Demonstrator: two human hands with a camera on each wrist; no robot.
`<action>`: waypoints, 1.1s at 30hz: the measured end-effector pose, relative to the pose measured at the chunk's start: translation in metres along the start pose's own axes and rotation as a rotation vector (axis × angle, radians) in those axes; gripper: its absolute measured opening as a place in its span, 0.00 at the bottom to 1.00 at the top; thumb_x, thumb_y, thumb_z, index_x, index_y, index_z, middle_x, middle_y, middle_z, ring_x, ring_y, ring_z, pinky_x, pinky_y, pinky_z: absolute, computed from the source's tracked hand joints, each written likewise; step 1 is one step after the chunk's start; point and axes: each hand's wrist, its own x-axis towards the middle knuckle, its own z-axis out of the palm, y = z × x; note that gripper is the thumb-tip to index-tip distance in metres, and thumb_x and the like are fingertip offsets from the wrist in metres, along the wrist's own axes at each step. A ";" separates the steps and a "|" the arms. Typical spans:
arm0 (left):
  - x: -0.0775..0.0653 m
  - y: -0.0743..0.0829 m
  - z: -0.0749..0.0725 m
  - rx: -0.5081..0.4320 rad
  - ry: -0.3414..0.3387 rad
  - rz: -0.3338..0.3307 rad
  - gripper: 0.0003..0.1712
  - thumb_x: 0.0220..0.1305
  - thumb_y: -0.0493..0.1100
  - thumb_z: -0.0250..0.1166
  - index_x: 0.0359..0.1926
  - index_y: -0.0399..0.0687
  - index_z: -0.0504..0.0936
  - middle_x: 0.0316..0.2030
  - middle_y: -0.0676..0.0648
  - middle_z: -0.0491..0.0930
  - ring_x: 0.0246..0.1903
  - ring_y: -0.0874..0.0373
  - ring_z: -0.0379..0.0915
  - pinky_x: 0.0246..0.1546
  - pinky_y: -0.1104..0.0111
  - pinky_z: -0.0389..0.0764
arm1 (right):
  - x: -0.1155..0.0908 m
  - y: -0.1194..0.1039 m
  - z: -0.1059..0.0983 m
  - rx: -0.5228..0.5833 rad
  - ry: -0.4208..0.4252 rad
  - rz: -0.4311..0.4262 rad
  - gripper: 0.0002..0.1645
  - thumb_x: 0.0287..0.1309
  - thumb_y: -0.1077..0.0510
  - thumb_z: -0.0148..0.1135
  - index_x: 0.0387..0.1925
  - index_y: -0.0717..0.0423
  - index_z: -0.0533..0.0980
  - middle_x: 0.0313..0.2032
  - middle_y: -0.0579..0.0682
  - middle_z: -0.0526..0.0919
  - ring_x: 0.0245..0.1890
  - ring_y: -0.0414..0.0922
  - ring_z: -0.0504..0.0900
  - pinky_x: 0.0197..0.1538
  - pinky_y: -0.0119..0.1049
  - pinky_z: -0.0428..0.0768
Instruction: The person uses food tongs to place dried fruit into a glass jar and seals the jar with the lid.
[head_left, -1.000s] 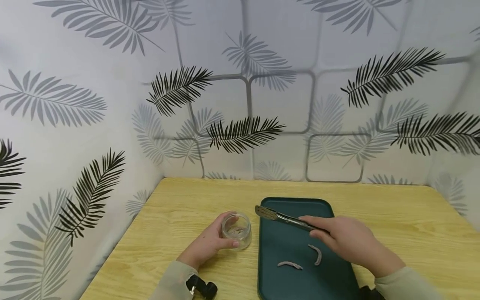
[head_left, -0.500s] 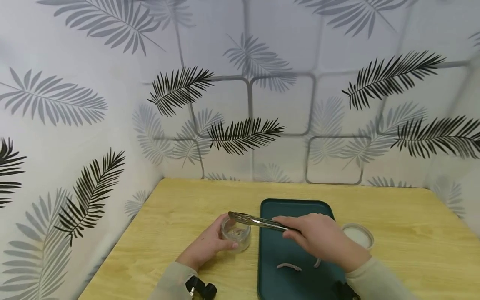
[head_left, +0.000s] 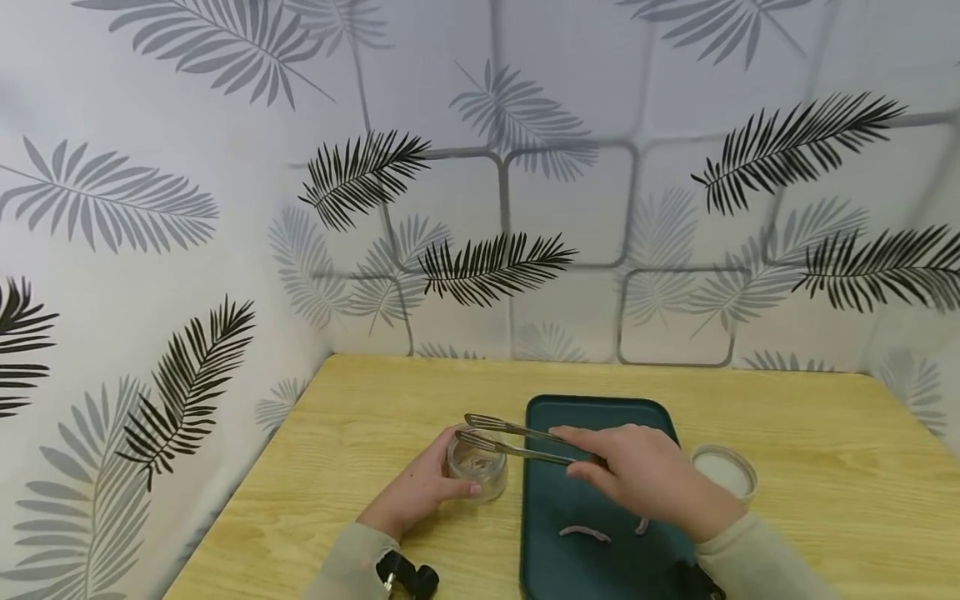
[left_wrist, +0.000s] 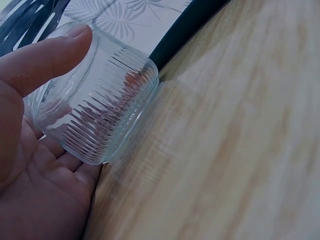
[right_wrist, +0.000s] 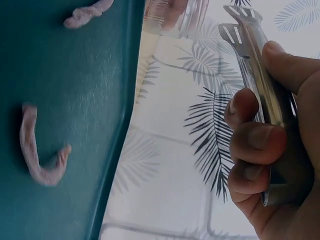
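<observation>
My left hand [head_left: 423, 487] grips a small clear glass jar [head_left: 491, 485] on the table, thumb on the near side. Ribbed glass shows in the left wrist view, with reddish-brown bits low in the jar [left_wrist: 110, 105]. Metal tongs [head_left: 517, 452] are held in my right hand [head_left: 648, 471], fingers curled round their handle. Their slotted tips are spread apart over the jar's mouth, and nothing shows between them. Two pale pinkish, curved strips lie on the dark green tray [head_left: 551, 575]: one strip [head_left: 585, 532] in plain sight, the other strip [head_left: 642, 526] partly hidden by my right hand.
To the right of the tray stands a round, pale, shallow thing with a rim [head_left: 723, 471], partly behind my right wrist. The wooden table [head_left: 360, 400] meets a leaf-patterned backdrop [head_left: 555, 308] at its far edge. Black wrist gear [head_left: 405, 575] sits on my left sleeve.
My right hand has brought the tongs left from over the tray to above the jar. Their arms, together half a second ago, are now apart. The left hand stays on the jar.
</observation>
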 end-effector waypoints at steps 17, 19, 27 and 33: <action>-0.001 0.000 -0.002 -0.010 -0.016 0.014 0.48 0.61 0.41 0.74 0.77 0.52 0.58 0.74 0.44 0.62 0.72 0.49 0.57 0.67 0.56 0.60 | -0.069 0.049 -0.027 0.125 -0.139 0.030 0.32 0.71 0.41 0.57 0.73 0.38 0.68 0.22 0.29 0.68 0.21 0.29 0.66 0.27 0.31 0.67; -0.001 0.000 -0.002 -0.010 -0.014 0.019 0.48 0.61 0.40 0.74 0.77 0.52 0.58 0.73 0.43 0.62 0.72 0.48 0.57 0.67 0.55 0.59 | -0.075 0.053 -0.030 0.119 -0.140 0.043 0.33 0.70 0.41 0.58 0.73 0.38 0.69 0.24 0.29 0.68 0.23 0.29 0.66 0.28 0.31 0.67; -0.001 0.001 -0.003 -0.012 -0.022 0.017 0.48 0.62 0.41 0.74 0.77 0.53 0.58 0.74 0.44 0.62 0.73 0.49 0.56 0.68 0.54 0.60 | -0.093 0.059 -0.033 0.133 -0.173 0.071 0.33 0.67 0.38 0.60 0.72 0.37 0.70 0.24 0.27 0.70 0.22 0.29 0.68 0.26 0.31 0.67; -0.001 0.000 -0.003 -0.017 -0.022 0.021 0.48 0.62 0.41 0.74 0.77 0.52 0.58 0.74 0.43 0.62 0.73 0.48 0.56 0.68 0.52 0.59 | -0.103 0.064 -0.029 0.234 -0.236 0.069 0.30 0.70 0.42 0.59 0.71 0.40 0.72 0.22 0.28 0.72 0.21 0.29 0.71 0.24 0.30 0.69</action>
